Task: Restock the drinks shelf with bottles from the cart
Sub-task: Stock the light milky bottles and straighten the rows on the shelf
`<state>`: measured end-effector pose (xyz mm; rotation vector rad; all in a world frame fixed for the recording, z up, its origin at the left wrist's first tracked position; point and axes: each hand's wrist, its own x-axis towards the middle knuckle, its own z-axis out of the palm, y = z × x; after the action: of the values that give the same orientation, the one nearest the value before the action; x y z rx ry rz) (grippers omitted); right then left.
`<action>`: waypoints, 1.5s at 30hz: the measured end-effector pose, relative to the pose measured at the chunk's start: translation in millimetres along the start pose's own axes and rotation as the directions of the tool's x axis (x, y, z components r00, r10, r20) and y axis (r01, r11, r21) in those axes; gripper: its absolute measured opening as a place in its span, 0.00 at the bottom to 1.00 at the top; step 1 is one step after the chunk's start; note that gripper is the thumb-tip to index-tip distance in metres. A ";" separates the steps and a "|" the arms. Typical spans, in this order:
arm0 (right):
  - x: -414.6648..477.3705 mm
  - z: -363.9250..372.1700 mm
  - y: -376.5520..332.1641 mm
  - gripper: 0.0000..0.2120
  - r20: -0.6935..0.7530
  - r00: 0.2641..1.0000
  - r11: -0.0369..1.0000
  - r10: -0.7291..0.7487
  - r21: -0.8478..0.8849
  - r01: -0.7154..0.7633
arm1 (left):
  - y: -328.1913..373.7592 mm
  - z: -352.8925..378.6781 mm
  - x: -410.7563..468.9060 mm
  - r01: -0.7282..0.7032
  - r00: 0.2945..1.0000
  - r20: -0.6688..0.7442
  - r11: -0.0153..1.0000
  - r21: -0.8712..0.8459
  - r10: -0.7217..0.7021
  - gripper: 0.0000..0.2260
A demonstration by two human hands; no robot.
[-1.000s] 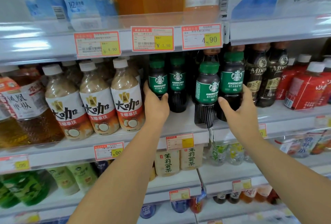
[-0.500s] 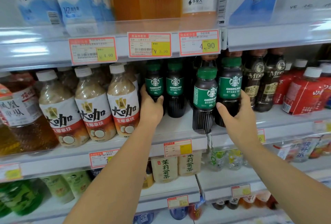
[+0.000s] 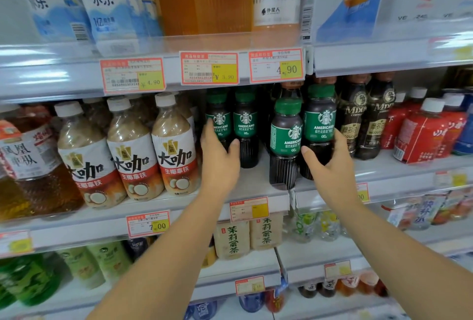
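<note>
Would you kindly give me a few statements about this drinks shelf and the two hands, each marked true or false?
1. The left hand grips the leftmost Americano bottle. True.
2. The right hand rests on a red bottle. False: it grips the rightmost Americano bottle.
3. The latte bottles stand to the left of the Americano bottles. True.
4. The Americano bottles have white caps. False: their caps are green.
5. The front Americano bottle stands nearer the edge of the shelf than the others. True.
</note>
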<state>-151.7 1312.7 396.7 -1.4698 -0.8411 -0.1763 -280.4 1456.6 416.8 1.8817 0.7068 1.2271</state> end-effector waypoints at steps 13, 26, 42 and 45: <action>3.8 -9.9 -4.1 0.28 0.036 0.998 0.995 0.045 -0.092 -0.042 | 31.7 55.5 -51.2 -0.009 0.983 0.184 0.993 0.118 -0.013 0.29; -20.4 48.5 -33.0 0.30 0.153 0.987 0.999 -0.055 0.008 0.054 | 11.3 -21.3 -41.8 -0.133 0.991 0.026 0.990 0.051 0.132 0.30; -13.2 79.2 -20.9 0.30 0.232 0.973 0.974 0.003 -0.222 0.049 | -16.8 -22.4 -20.3 0.002 0.990 0.139 0.986 0.169 -0.026 0.36; -13.3 81.9 -22.3 0.30 0.234 0.972 0.971 0.024 -0.235 0.033 | -16.6 -20.8 -19.1 0.008 0.990 0.140 0.987 0.162 -0.031 0.36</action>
<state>-206.0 1379.2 396.9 -1.7380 -1.0430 -0.1091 -307.5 1457.1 398.6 2.0668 0.7639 1.0377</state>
